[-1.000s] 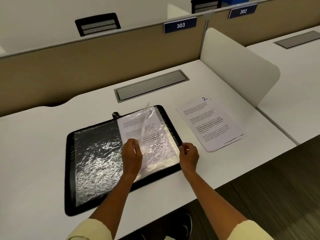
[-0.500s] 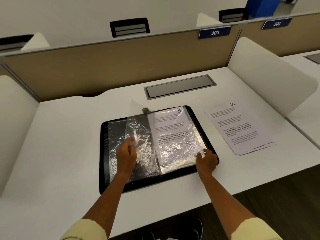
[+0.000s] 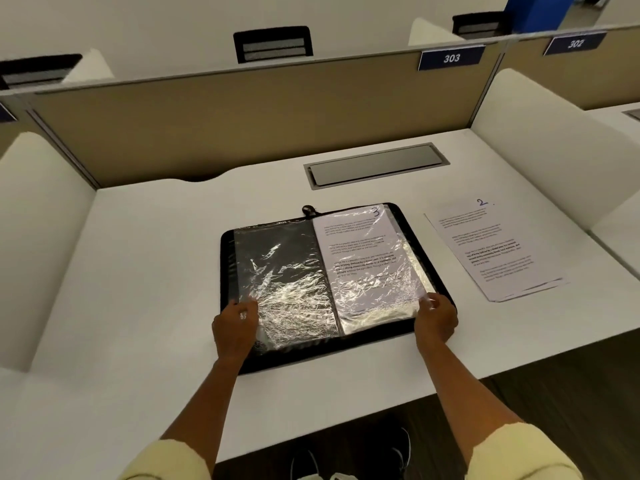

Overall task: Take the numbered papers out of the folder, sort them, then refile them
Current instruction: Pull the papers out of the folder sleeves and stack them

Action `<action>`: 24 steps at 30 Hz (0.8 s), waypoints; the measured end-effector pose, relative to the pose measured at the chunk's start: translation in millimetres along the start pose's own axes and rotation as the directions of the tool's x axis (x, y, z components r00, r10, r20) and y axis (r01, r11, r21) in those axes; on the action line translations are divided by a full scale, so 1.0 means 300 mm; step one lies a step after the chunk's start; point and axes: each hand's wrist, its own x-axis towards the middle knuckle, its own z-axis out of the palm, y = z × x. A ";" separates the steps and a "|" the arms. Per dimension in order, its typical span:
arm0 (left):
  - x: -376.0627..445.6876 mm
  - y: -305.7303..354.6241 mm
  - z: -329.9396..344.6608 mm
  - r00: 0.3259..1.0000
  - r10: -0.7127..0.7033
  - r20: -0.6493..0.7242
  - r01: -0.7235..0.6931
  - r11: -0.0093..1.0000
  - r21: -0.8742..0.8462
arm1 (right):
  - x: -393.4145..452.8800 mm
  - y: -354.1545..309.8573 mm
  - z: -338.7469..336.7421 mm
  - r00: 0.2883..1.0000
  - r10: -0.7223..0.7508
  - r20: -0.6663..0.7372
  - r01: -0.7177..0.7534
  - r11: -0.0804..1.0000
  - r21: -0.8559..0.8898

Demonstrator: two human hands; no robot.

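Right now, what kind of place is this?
Likely a library or shared study hall: a white desk in a row of partitioned carrels, seat number signs 303 and 302 on the tan divider, and a flush power hatch.

printed text point(image 3: 360, 249) too small

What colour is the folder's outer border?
Black: the folder has a black padded border around its clear sleeves, seen in the head view.
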 end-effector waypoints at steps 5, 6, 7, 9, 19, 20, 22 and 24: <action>0.002 -0.034 0.005 0.994 0.107 -0.009 -0.099 0.951 0.293 | -0.018 0.011 -0.008 1.000 -0.001 -0.018 0.002 1.000 0.021; 0.007 -0.052 0.019 0.991 0.135 -0.002 -0.127 0.936 0.327 | -0.022 0.012 -0.010 1.000 -0.005 -0.022 0.005 1.000 0.020; 0.009 -0.067 0.032 0.987 0.161 0.002 -0.152 0.925 0.349 | -0.023 0.017 -0.007 1.000 -0.005 -0.024 0.006 1.000 0.017; 0.017 -0.082 0.063 0.973 0.229 0.000 -0.215 0.912 0.350 | -0.026 0.018 -0.009 1.000 -0.008 -0.021 0.008 1.000 0.015; -0.041 0.108 0.292 0.837 0.480 0.263 -0.536 0.816 0.216 | -0.042 0.000 -0.053 0.988 -0.152 0.003 0.152 0.988 0.033; -0.054 0.122 0.317 0.809 0.506 0.301 -0.571 0.799 0.191 | -0.045 -0.002 -0.060 0.985 -0.171 0.006 0.171 0.984 0.041; -0.076 0.147 0.364 0.754 0.548 0.363 -0.621 0.775 0.120 | -0.044 -0.003 -0.070 0.979 -0.202 0.021 0.201 0.978 0.060; -0.105 0.178 0.406 0.708 0.573 0.413 -0.647 0.760 0.055 | -0.036 -0.012 -0.083 0.983 -0.181 0.041 0.175 0.978 0.116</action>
